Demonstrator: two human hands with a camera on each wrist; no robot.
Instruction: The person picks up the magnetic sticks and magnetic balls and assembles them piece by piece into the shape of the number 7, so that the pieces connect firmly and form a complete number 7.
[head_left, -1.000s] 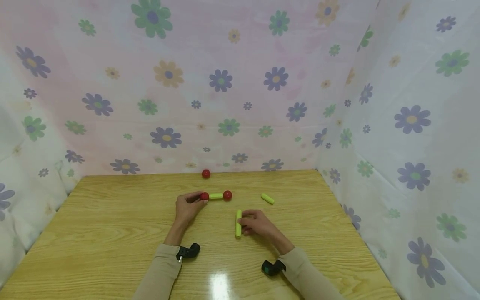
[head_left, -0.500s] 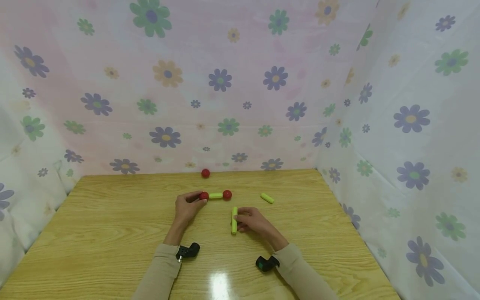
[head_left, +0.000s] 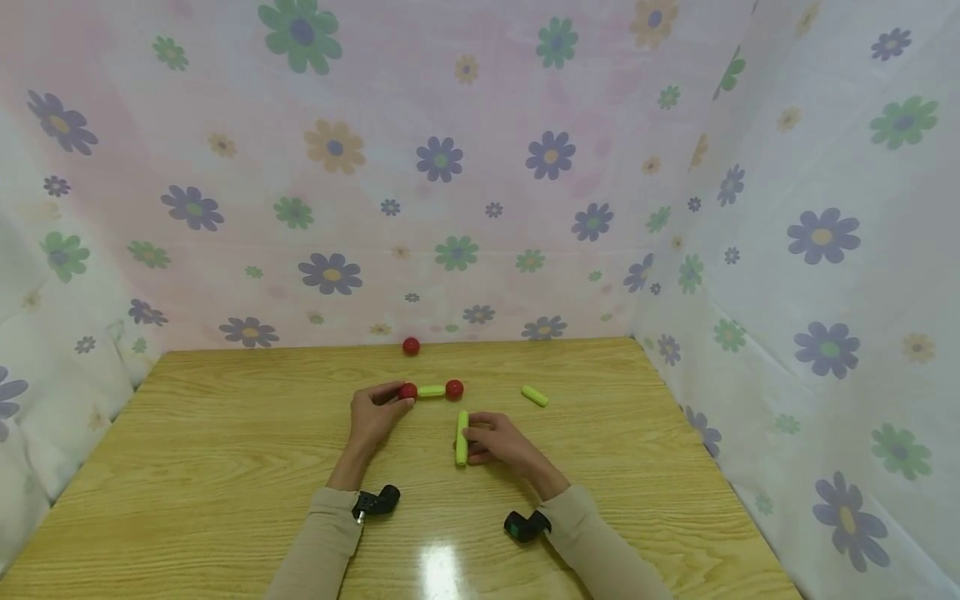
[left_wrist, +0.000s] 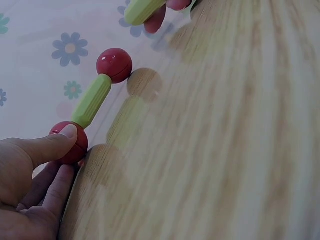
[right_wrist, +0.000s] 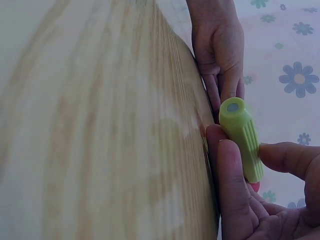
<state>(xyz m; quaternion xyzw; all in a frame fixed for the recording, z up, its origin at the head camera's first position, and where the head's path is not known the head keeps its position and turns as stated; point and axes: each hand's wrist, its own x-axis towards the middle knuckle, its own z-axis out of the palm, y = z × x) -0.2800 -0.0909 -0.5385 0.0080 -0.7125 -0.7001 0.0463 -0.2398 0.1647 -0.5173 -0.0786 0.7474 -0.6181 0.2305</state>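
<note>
My left hand pinches a red ball between thumb and fingers. That ball sits at one end of a short yellow-green rod, and a second red ball is joined at the other end. In my right hand a longer yellow-green rod is pinched, pointing away from me, nearer to me than the joined piece. The right wrist view shows ridged sides on this rod and a grey round disc in its end face. My left hand appears behind it there.
A loose red ball lies at the far edge of the wooden table. Another short yellow-green rod lies to the right. Flower-patterned cloth hangs behind the table and along its sides.
My right hand has moved left and slightly away from me with the longer rod, closer to the joined piece. My left hand and the joined piece have stayed in place.
</note>
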